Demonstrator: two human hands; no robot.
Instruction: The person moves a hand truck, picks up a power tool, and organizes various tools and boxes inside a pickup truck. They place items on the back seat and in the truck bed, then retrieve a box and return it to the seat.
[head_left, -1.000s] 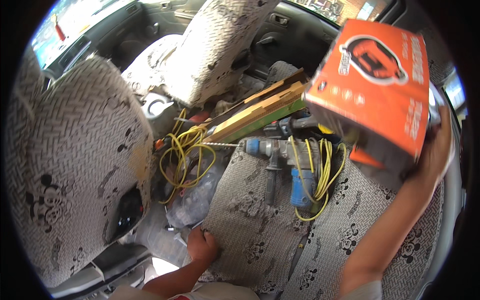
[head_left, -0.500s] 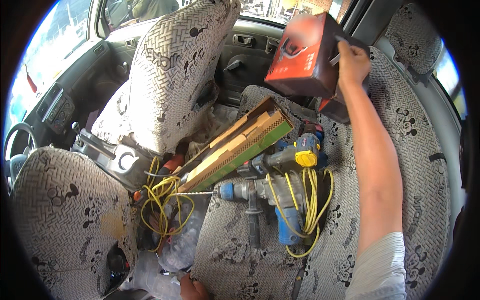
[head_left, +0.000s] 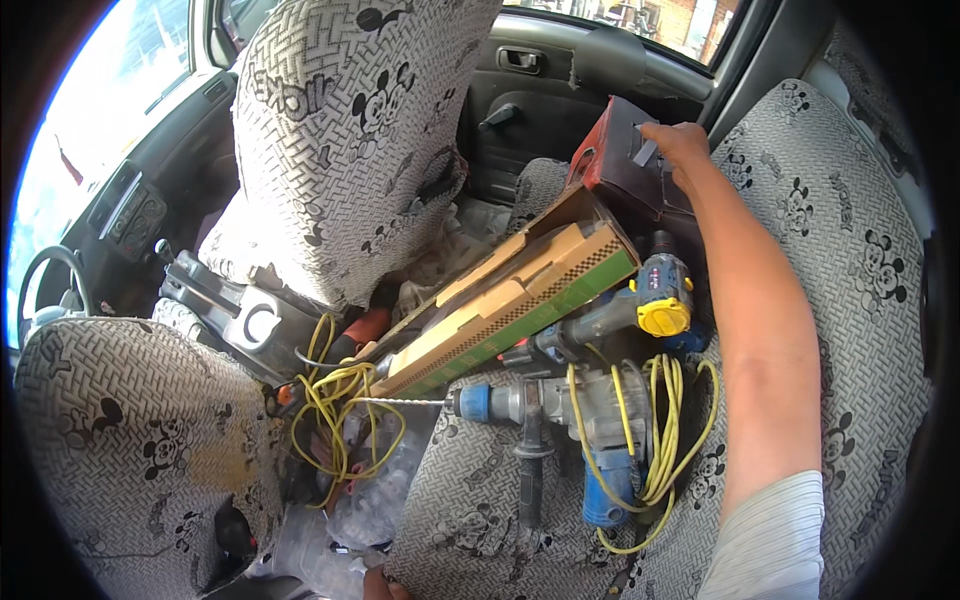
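Observation:
A red and black cardboard box (head_left: 622,168) stands at the far end of the rear seat. My right hand (head_left: 682,150) is closed on its top edge, by a pale strip at the handle. My left hand (head_left: 384,586) barely shows at the bottom, against the front edge of the seat; its fingers are mostly cut off by the frame. Nearer than the box lies a long open brown and green carton (head_left: 520,308). Beside that carton are a cordless power tool with a yellow-trimmed battery (head_left: 663,296) and a blue and grey hammer drill (head_left: 590,400) wrapped in yellow cable.
Patterned covers wrap the rear seat (head_left: 470,540), the driver's seat (head_left: 150,420) and the tipped front passenger seat (head_left: 350,130). Between the seats, yellow cable (head_left: 345,400) tangles over clear plastic bags (head_left: 370,500). The far door (head_left: 520,130) bounds the seat.
My right hand has lowered the red and black box from mid-air, down behind the long carton. The view has shifted, and my left hand shows less at the bottom edge.

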